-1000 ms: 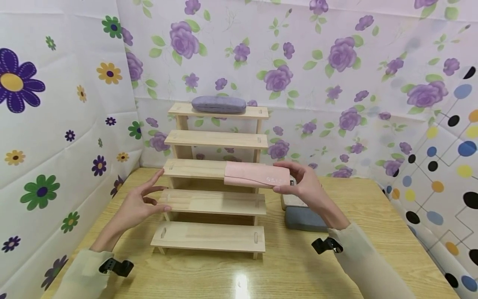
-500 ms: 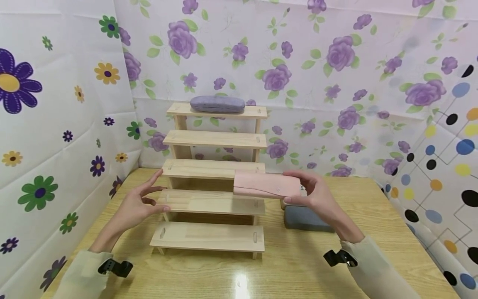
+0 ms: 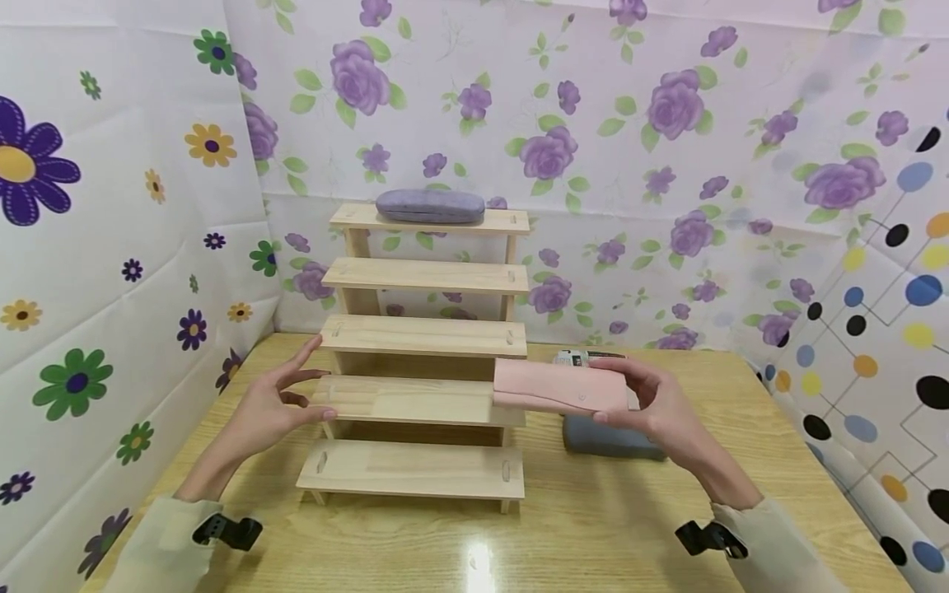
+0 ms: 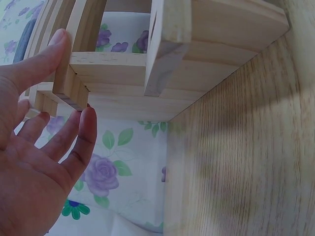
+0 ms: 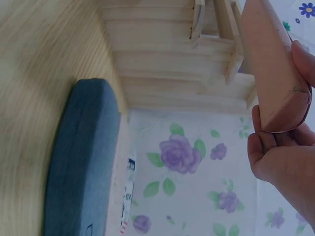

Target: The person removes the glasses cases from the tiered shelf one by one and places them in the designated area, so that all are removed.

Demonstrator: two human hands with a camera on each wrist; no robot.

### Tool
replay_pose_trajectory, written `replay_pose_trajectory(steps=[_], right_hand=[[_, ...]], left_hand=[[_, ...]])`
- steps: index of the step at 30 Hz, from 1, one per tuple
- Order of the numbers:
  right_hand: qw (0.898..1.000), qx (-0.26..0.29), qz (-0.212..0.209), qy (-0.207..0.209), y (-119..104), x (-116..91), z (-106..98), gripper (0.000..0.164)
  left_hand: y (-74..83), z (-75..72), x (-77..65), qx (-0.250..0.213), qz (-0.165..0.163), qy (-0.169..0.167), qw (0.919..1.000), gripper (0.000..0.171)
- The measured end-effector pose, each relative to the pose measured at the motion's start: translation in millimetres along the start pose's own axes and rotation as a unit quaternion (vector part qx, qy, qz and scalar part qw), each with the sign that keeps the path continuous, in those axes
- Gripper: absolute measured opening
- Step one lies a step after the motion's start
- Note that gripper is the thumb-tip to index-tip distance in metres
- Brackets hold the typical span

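A pink glasses case (image 3: 559, 385) is held at its right end by my right hand (image 3: 661, 403), thumb on the near side and fingers behind. It hovers in front of the right part of a stepped wooden display stand (image 3: 411, 469). My left hand (image 3: 270, 408) grips the stand's left side, and the left wrist view shows thumb and fingertips on either side of a shelf board (image 4: 71, 91). On the top shelf lies a purple glasses case (image 3: 430, 206). A blue-grey glasses case (image 3: 611, 438) rests on the table right of the stand, partly hidden below the right hand.
Behind the blue-grey case, a pale item with printed marks (image 3: 571, 357) is mostly hidden by the pink case and right hand. The wooden table (image 3: 385, 543) stretches in front of the stand. Flower-printed cloth (image 3: 630, 231) hangs behind, with patterned cloth on both sides.
My right hand has drawn the pink glasses case rightward and down, from the middle shelf toward the shelf below it. The left hand stays on the stand.
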State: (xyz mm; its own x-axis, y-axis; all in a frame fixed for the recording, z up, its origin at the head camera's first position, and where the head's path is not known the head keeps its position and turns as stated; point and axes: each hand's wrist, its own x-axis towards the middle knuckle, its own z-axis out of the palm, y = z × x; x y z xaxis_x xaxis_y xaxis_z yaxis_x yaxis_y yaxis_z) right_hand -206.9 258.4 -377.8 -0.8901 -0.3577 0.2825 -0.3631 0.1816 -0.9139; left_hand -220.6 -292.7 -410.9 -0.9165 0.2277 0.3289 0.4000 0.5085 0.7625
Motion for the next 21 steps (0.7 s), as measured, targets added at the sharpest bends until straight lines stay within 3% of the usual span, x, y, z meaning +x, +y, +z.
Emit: replay_pose_trajectory(steps=[21], right_hand=[[0.999,-0.019,0.026,0.013,17,-46,-37,0.062]], left_hand=[[-1.2,0.3,0.4,0.006,0.004,0.002,1.0000,0.108]])
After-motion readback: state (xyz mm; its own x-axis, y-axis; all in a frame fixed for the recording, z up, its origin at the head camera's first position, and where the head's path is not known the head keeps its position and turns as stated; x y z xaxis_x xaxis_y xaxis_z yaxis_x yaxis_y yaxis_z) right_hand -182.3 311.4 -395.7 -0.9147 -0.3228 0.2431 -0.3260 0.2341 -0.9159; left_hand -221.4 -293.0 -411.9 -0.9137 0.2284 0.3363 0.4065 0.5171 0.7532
